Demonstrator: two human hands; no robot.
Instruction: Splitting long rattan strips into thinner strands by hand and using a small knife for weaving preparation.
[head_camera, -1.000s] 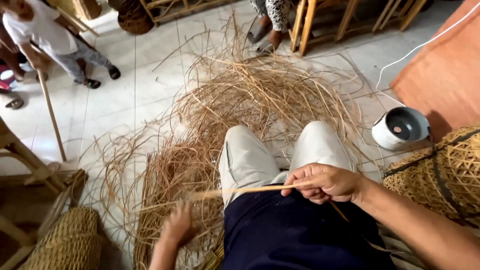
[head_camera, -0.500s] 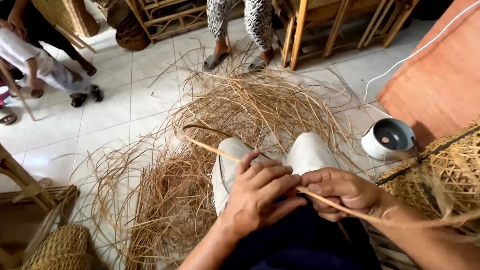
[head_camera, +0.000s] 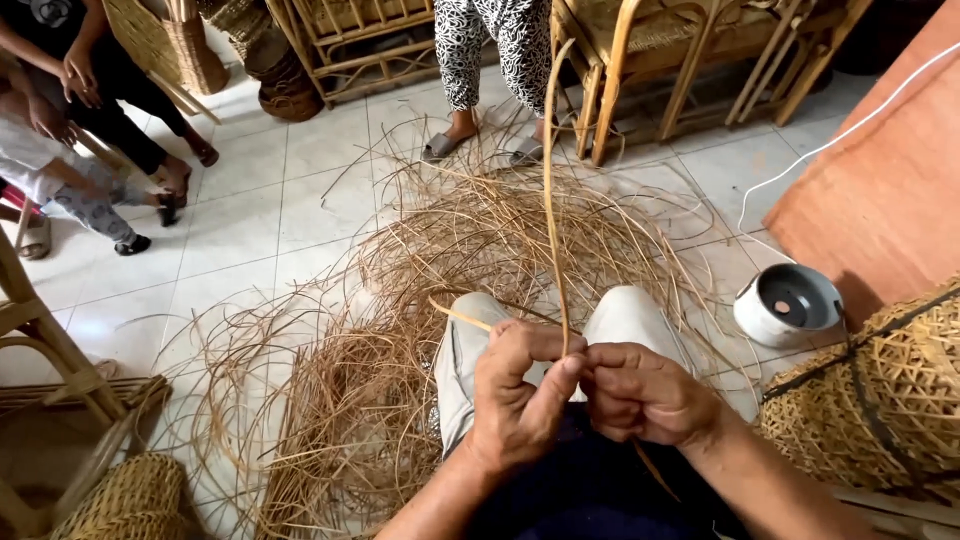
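The floor is laid with pale square tiles, and most of its middle is covered by a loose, tangled heap of rattan strands that spreads from the person's knees outward toward the far furniture. Along the far edge of the floor stand wooden chairs and a rattan shelf frame, with woven baskets by the far left corner. A standing person in patterned trousers and sandals is at the far side of the heap, and other people sit at the far left, their legs and shoes on the tiles. At the right edge a reddish-brown panel rises, a white cord running across it, and a small round white appliance sits on the floor just beside it. A large open-weave basket is at the near right, and a smaller tight-woven basket at the near left corner beside a wooden frame. The person sits with pale trousers over the knees. The left hand and the right hand are close together above the lap, touching, both pinched shut on a single long rattan strip. The strip rises from between the fingertips, curving up and away over the heap toward the chairs, while a short end sticks out to the left of the left hand and another length shows below the right wrist.
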